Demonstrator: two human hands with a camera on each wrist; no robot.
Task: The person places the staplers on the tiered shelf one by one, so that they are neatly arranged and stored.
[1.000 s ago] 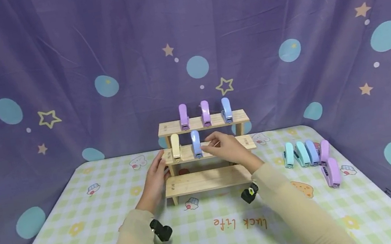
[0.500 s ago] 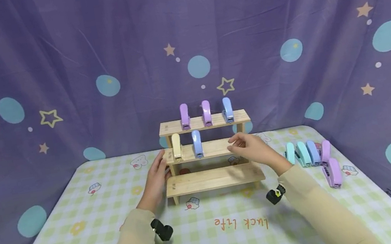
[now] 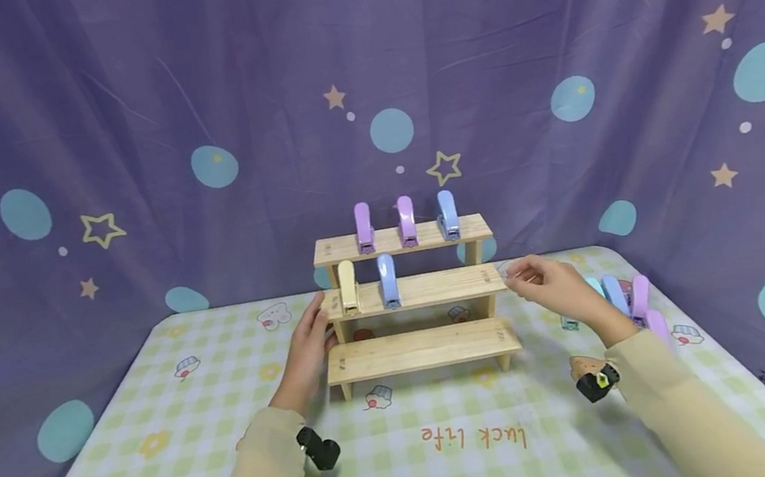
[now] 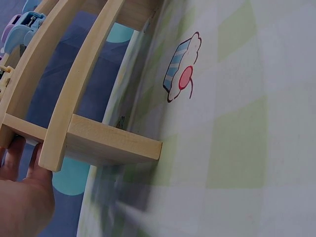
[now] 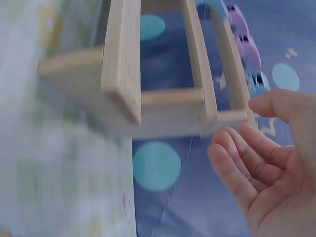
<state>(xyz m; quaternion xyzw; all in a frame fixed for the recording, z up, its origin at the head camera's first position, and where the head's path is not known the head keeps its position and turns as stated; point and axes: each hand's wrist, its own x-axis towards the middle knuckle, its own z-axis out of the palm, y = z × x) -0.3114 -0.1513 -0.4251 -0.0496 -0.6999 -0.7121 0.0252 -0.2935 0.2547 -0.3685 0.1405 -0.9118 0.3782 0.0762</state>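
Observation:
A three-tier wooden display stand [image 3: 421, 348] faces me on the table. My left hand [image 3: 305, 357] grips its left end at the middle tier; in the left wrist view its fingers [image 4: 12, 160] reach in around the side. My right hand [image 3: 551, 287] is just past the stand's right end, fingers loosely bent, holding nothing. On the middle tier stand a cream stapler [image 3: 348, 286] and a blue stapler [image 3: 388, 279]. The top tier carries a purple stapler [image 3: 363, 226], another purple stapler [image 3: 406, 220] and a light-blue stapler [image 3: 448, 214].
Several more staplers lie at the table's right, partly behind my right hand and sleeve, among them a blue stapler [image 3: 614, 295] and a purple stapler [image 3: 640, 295]. A checked cloth [image 3: 232, 426] covers the table. Behind it hangs a purple curtain [image 3: 256, 84].
My right hand has drawn away from the blue stapler on the middle tier and moved right, past the stand's end. The left hand has stayed at the stand's left side.

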